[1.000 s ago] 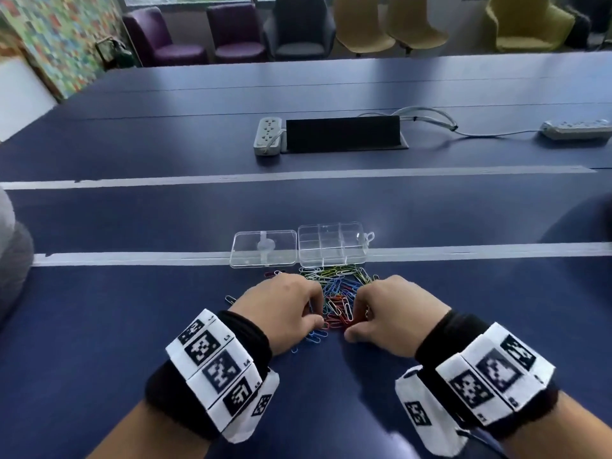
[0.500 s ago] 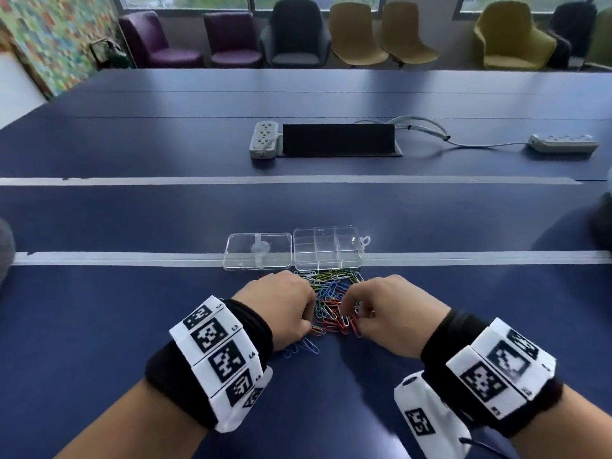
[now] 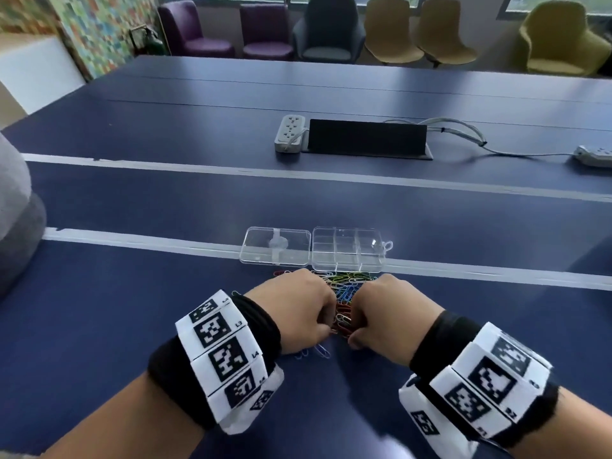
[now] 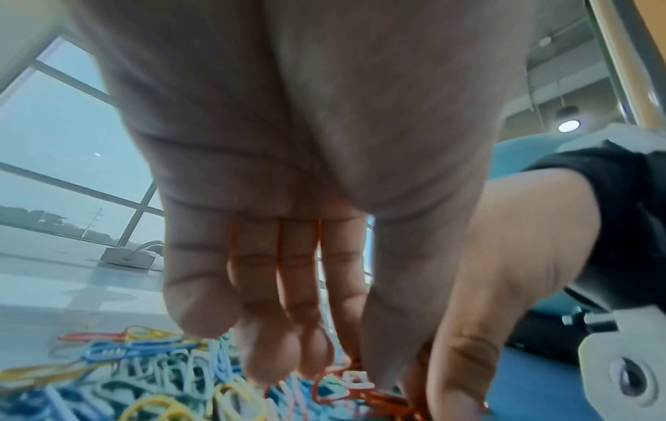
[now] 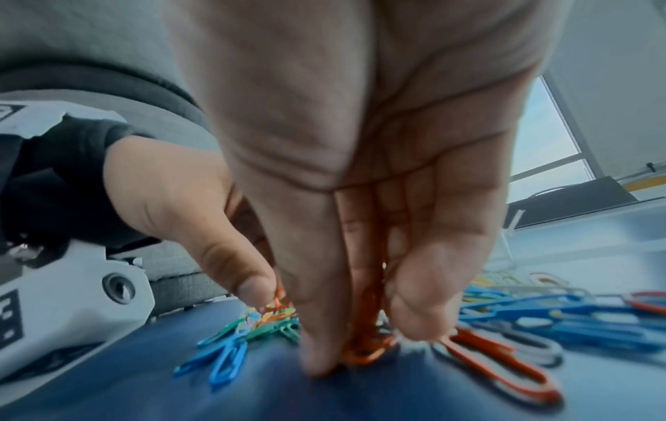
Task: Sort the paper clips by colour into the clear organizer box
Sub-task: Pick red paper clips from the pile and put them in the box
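Closer together now, both hands [image 3: 344, 314] pinch red paper clips [image 3: 342, 323] near the box [image 3: 347, 248].

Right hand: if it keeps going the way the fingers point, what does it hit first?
The right hand points down; its fingers already touch orange paper clips on the blue table, so probably those clips, then the tabletop.

Two hands [image 3: 294, 313] are showing, one clear organizer box [image 3: 347, 248] at twelve o'clock, two power strips [image 3: 289, 132], six chairs [image 3: 390, 31].
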